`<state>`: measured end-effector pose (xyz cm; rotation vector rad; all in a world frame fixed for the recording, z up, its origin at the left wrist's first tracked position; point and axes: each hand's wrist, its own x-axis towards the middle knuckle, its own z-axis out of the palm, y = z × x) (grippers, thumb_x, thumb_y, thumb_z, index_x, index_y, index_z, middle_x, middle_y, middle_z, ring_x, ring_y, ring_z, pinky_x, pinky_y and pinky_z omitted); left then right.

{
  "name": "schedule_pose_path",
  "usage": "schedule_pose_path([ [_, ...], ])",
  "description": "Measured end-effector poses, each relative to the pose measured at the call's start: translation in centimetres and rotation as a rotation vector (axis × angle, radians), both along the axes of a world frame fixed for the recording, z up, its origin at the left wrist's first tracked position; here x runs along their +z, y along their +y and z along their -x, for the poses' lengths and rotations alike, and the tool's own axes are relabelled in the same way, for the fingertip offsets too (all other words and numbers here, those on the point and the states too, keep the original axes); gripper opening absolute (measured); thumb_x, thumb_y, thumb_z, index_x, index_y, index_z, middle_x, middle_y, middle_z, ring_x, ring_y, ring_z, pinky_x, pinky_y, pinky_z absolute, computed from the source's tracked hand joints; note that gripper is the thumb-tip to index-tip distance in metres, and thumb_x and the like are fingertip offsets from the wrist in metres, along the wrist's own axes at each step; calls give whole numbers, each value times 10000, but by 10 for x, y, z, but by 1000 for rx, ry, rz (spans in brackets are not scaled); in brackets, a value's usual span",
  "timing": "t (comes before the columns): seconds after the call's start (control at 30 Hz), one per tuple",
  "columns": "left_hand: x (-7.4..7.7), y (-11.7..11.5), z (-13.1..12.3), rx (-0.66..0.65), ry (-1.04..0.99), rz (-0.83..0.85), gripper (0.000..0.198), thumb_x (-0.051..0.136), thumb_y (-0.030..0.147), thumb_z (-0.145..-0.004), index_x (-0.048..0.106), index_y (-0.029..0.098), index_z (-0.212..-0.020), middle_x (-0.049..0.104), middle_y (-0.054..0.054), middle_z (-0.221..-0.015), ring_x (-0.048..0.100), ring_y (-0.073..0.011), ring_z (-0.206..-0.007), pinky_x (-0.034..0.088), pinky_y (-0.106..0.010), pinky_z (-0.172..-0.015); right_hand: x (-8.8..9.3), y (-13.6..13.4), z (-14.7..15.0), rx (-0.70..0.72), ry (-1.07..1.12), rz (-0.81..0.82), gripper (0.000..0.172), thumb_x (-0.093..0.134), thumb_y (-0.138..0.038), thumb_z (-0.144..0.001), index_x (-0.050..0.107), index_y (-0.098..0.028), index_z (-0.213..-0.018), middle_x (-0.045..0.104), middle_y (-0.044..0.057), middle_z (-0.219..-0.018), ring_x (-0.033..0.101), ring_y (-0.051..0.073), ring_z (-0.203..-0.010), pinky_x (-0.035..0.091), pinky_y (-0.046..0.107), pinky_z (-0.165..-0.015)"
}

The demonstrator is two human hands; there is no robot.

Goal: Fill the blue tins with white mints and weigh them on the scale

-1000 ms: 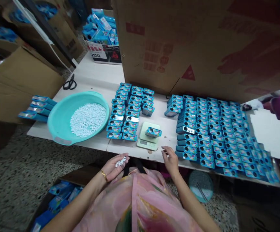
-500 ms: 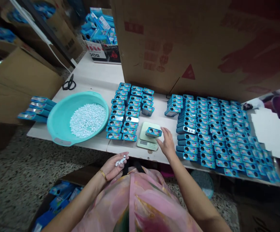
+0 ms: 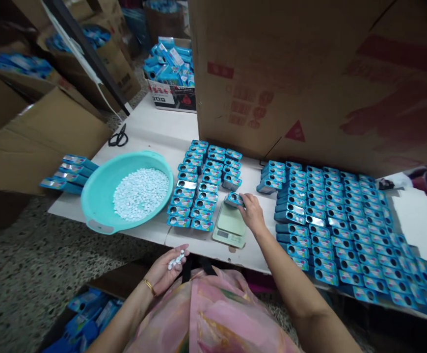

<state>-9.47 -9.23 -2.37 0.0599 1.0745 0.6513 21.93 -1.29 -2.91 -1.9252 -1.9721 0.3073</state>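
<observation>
My right hand [image 3: 251,213] grips a small blue tin [image 3: 233,199] and holds it just past the far edge of the pale green scale [image 3: 230,225], next to a block of like tins [image 3: 205,185]. My left hand [image 3: 167,267] is cupped palm up near my lap, below the table edge, with several white tablets [image 3: 175,260] lying in it. A teal basin [image 3: 95,196] with a heap of white tablets [image 3: 141,192] sits at the table's left.
A large field of blue tins [image 3: 340,220] covers the table's right side. A big cardboard box [image 3: 309,73] stands behind them. Scissors [image 3: 118,138] lie at the far left. Flat blue packs [image 3: 68,171] rest on the left edge. Cartons surround the table.
My right hand reached from the table edge to the scale, took the tin off it and moved it back towards the left block. My left hand stayed cupped with the tablets.
</observation>
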Motion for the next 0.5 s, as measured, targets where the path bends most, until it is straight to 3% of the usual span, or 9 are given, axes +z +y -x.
schedule_pose_path([
  [0.13, 2, 1, 3, 21, 28, 6, 290, 557, 63, -689, 573, 107, -976, 602, -84, -824, 550, -65, -609, 409, -117, -434, -15, 48, 14, -9, -51, -29, 403, 470, -190, -777, 429, -213, -1177, 480, 90, -1097, 403, 230, -978, 421, 335, -734],
  [0.23, 2, 1, 7, 18, 42, 7, 286, 565, 64, -685, 581, 105, -968, 604, -87, -838, 552, -66, -616, 408, -116, -438, -22, 56, 8, -12, -103, -43, 339, 481, -197, -778, 486, -231, -1116, 482, 67, -1111, 393, 215, -998, 414, 312, -730],
  [0.37, 1, 2, 11, 34, 87, 42, 294, 569, 61, -673, 584, 108, -962, 610, -88, -858, 569, -80, -619, 423, -128, -443, -18, 41, -43, -150, -194, -71, 300, 399, -186, -818, 514, -194, -1095, 449, 94, -1138, 372, 229, -1015, 351, 377, -812],
  [0.5, 3, 4, 4, 55, 94, 58, 310, 561, 56, -671, 575, 106, -977, 614, -79, -824, 577, -83, -602, 432, -129, -440, -14, 36, -103, -299, -271, -51, 295, 388, -174, -807, 554, -195, -1050, 443, 134, -1124, 360, 270, -994, 324, 421, -768],
])
